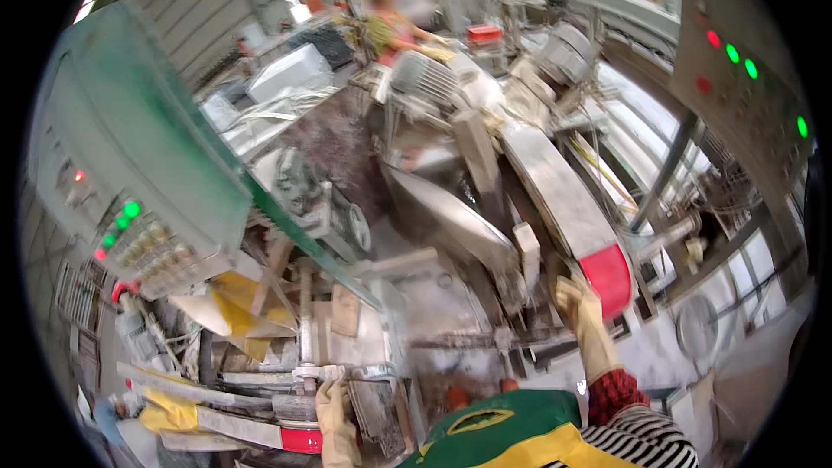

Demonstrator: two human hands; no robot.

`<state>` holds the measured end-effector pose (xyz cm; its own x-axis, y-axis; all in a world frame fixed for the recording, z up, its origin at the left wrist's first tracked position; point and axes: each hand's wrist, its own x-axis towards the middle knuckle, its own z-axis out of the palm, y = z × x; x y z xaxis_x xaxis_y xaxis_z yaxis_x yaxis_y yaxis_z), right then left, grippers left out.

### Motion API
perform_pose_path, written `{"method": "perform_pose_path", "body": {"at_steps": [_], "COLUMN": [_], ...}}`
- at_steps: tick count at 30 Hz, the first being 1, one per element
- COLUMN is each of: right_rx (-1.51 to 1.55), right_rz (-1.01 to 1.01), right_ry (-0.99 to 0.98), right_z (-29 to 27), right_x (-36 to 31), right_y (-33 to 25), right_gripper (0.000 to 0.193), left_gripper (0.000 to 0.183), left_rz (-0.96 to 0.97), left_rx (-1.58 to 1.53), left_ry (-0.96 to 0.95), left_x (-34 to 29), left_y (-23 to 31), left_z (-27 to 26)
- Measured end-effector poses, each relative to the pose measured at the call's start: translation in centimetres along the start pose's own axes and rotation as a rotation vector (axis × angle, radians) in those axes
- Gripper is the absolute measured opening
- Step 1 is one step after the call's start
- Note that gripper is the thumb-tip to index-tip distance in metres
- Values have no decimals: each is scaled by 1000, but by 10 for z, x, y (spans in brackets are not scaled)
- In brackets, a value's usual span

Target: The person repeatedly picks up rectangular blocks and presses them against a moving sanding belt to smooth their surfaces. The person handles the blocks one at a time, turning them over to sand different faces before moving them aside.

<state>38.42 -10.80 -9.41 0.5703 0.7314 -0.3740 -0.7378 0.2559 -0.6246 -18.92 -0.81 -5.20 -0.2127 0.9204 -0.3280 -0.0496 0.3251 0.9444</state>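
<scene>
My right hand (pixel 579 308), in a cream glove, reaches forward beside the red end (pixel 607 279) of a long pale machine beam (pixel 555 182). Its fingers are loosely bent and apart from each other at the tips, with nothing visible in them. Lower left, my left hand (pixel 335 416) wears the same kind of glove. Its loosely curled fingers point up next to a metal shaft (pixel 308 372), and a second beam's red end (pixel 301 440) lies just left of it. Whether these fingers touch the shaft is unclear. Motion blur softens both hands.
A green control cabinet (pixel 147 139) with lit lamps stands at left; another panel (pixel 737 78) hangs at right. Ahead are a motor (pixel 423 78), a curved metal guard (pixel 451 212) and a wheel (pixel 358 227). Beyond the machine, a person (pixel 394 30) works with gloved hands.
</scene>
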Motion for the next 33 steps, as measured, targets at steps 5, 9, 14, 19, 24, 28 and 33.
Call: {"method": "perform_pose_path", "body": {"at_steps": [5, 9, 14, 19, 24, 28, 33], "right_rx": [-395, -716, -997, -1149, -1243, -1356, -1430], "right_rz": [157, 456, 724, 752, 761, 758, 773], "right_ry": [33, -94, 99, 94, -41, -281, -490], "right_z": [-71, -117, -138, -126, -98, -57, -1], "right_x": [5, -11, -20, -12, -3, -13, -35], "right_y": [121, 160, 130, 119, 151, 198, 241], "right_gripper": [57, 42, 32, 29, 28, 30, 30], "left_gripper": [65, 88, 93, 67, 59, 61, 49], "left_rz": [535, 108, -287, -95, -90, 0, -112], "left_rx": [787, 1287, 1148, 1190, 1053, 1078, 1076], "left_ry": [678, 1001, 1104, 1192, 1081, 1158, 918], "left_x": [43, 28, 17, 26, 33, 28, -14], "left_y": [-8, 24, 55, 18, 18, 9, 54], "left_z": [-109, -171, -169, -181, -180, -196, -209]}}
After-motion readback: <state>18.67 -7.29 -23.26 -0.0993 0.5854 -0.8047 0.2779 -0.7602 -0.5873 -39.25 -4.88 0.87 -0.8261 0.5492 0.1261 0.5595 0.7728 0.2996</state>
